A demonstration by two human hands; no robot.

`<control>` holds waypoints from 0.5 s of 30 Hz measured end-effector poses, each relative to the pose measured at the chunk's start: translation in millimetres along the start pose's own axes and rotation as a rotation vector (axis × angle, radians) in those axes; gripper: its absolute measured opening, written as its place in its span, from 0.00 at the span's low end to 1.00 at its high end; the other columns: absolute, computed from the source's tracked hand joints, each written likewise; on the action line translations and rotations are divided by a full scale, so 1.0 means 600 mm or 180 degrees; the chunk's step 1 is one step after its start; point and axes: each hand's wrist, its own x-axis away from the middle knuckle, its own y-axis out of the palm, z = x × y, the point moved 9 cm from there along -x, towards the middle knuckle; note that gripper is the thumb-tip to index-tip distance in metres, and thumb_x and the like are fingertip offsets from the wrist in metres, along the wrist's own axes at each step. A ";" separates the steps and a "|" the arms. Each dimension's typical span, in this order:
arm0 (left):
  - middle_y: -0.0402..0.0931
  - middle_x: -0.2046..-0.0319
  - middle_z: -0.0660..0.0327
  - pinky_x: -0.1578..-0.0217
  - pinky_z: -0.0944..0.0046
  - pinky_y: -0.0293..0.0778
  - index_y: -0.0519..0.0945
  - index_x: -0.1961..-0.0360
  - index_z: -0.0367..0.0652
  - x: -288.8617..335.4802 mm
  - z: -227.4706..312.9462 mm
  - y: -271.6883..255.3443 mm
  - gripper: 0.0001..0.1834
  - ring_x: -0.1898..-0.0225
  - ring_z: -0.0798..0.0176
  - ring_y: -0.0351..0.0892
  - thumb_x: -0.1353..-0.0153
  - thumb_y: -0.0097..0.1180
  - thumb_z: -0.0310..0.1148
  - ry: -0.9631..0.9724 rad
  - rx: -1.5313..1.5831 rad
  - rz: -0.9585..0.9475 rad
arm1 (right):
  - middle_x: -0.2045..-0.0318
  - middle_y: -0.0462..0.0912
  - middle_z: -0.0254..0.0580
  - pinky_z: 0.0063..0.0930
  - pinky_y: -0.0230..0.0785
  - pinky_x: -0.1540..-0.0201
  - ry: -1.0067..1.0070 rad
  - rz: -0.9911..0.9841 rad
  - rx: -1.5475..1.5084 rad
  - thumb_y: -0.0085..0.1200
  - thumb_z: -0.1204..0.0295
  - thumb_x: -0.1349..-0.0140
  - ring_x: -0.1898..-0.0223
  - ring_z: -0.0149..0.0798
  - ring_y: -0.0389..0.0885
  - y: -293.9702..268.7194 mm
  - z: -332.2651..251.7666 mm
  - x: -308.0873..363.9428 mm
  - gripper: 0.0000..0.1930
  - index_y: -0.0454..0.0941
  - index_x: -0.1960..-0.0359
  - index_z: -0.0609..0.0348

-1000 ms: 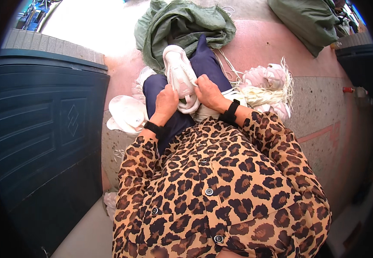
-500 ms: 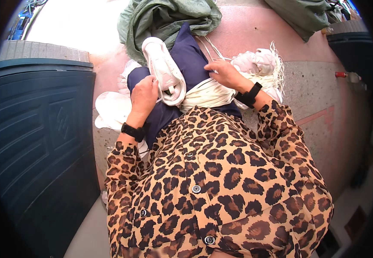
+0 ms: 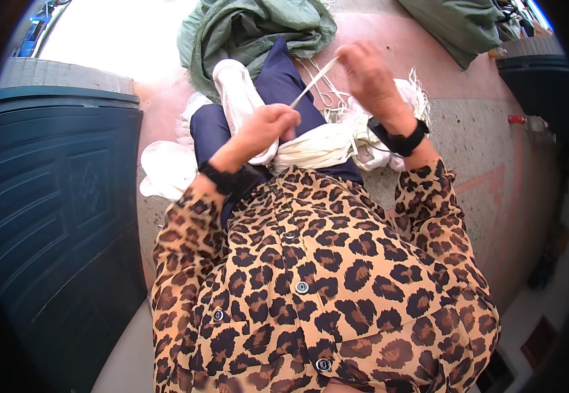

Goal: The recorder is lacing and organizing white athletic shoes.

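Note:
A flat white shoelace (image 3: 314, 82) is stretched at a slant between my two hands. My left hand (image 3: 266, 130) pinches its lower end, just above the near part of a white shoe (image 3: 234, 88) resting on my lap. Higher and to the right, my right hand (image 3: 371, 77) grips the other end, fingers closed and a little blurred. Across my dark blue trousers (image 3: 284, 78) lies a thick bundle of cream laces (image 3: 317, 148). My left hand and wrist cover part of the shoe's opening.
White shoes or shoe parts (image 3: 168, 169) lie by my left leg. More white pieces (image 3: 407, 92) with dangling laces are heaped on my right. A green sack (image 3: 251, 39) is crumpled ahead, another sack (image 3: 458, 26) stands far right, and a dark blue panelled door (image 3: 61, 190) is at left.
My left hand has moved right and across the shoe. My right hand has risen up and away, and a lace now shows taut between them.

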 end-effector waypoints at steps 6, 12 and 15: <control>0.65 0.84 0.72 0.81 0.76 0.53 0.79 0.69 0.37 0.091 0.063 -0.121 0.17 0.82 0.79 0.58 0.33 0.45 0.40 -0.0191 0.0803 0.0503 | 0.77 0.73 0.43 0.38 0.64 0.68 -0.0016 -0.0139 -0.1009 0.50 0.78 0.46 0.71 0.46 0.72 0.031 -0.025 0.007 0.01 0.73 0.73 0.56; 0.67 0.84 0.71 0.86 0.76 0.54 0.78 0.68 0.39 0.093 -0.077 -0.039 0.17 0.85 0.78 0.60 0.35 0.48 0.43 -0.1486 0.1346 0.0598 | 0.78 0.76 0.41 0.40 0.68 0.66 -0.0154 -0.1267 -0.1559 0.52 0.74 0.48 0.70 0.47 0.76 0.164 -0.162 0.077 0.01 0.75 0.75 0.55; 0.67 0.83 0.71 0.86 0.77 0.55 0.77 0.71 0.41 0.084 -0.094 -0.026 0.13 0.86 0.78 0.60 0.37 0.51 0.39 -0.1315 0.1576 0.0763 | 0.78 0.77 0.45 0.36 0.69 0.67 0.0139 -0.1119 -0.1912 0.52 0.72 0.46 0.71 0.45 0.77 0.160 -0.172 0.085 0.05 0.76 0.73 0.60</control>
